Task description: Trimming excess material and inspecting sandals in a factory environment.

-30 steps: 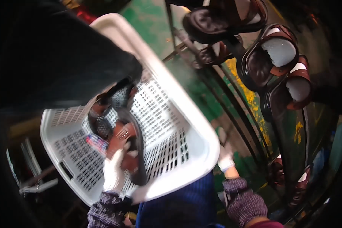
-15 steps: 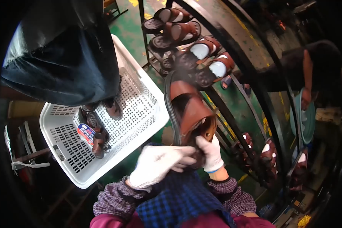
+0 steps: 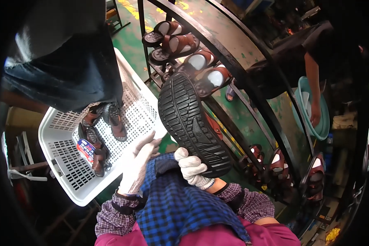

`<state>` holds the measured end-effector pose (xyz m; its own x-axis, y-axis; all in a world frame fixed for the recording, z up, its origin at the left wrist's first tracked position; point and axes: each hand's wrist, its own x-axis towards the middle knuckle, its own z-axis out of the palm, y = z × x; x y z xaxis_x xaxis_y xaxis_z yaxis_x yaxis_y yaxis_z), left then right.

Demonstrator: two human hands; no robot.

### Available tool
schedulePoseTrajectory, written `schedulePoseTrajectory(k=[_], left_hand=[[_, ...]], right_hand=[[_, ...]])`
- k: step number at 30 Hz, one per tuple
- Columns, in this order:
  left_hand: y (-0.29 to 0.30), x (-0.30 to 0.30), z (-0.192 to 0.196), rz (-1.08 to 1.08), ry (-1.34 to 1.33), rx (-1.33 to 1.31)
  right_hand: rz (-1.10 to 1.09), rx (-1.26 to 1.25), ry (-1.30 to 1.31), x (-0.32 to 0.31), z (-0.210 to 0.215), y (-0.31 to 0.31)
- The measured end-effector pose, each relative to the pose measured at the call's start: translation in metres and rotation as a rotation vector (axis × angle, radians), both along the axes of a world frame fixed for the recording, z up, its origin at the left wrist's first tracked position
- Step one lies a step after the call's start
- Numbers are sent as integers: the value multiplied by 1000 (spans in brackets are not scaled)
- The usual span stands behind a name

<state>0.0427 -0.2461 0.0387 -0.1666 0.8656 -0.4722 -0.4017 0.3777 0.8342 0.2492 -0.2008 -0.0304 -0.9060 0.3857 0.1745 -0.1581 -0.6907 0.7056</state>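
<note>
My right hand [image 3: 192, 169], in a white knit glove, grips a sandal [image 3: 190, 125] at its near end. The black ribbed sole is turned up toward me, and only a bit of the brown upper shows at its right edge. My left hand [image 3: 136, 166], gloved too, is off the sandal. Its fingers are stretched out and apart, near the rim of a white plastic basket [image 3: 106, 180]. Inside that basket lie several brown sandals [image 3: 118, 129] and a blue-and-red printed card [image 3: 85, 148].
A black metal rack [image 3: 233, 61] with brown sandals on it [image 3: 182, 43] curves along the right. A person in dark clothing [image 3: 65, 69] leans over the basket at the left. Behind the rack another person's arm [image 3: 311, 71] reaches into a teal basin [image 3: 320, 123].
The sandal has been turned over, from upper showing to sole showing. My left hand has let go and moved left. The rack and basket have shifted slightly left in view.
</note>
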Motion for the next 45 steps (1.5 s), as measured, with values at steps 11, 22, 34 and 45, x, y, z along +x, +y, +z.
schedulePoseTrajectory(k=[11,22,34,45], left_hand=[[29,11,-45,-64,-1526,231],[2,7,-84,-75,-1141,580],[-53,-56,-159,218,-678,145],[31,2,-14,-74,-1080,97]], right_hand=[[-9,1878,-1474,22,102,26],[-807,2811,-2294,-14,135,41],[-147,2822,-2711,-39,140,26],[158,2666,-2560,-51,119,-4]])
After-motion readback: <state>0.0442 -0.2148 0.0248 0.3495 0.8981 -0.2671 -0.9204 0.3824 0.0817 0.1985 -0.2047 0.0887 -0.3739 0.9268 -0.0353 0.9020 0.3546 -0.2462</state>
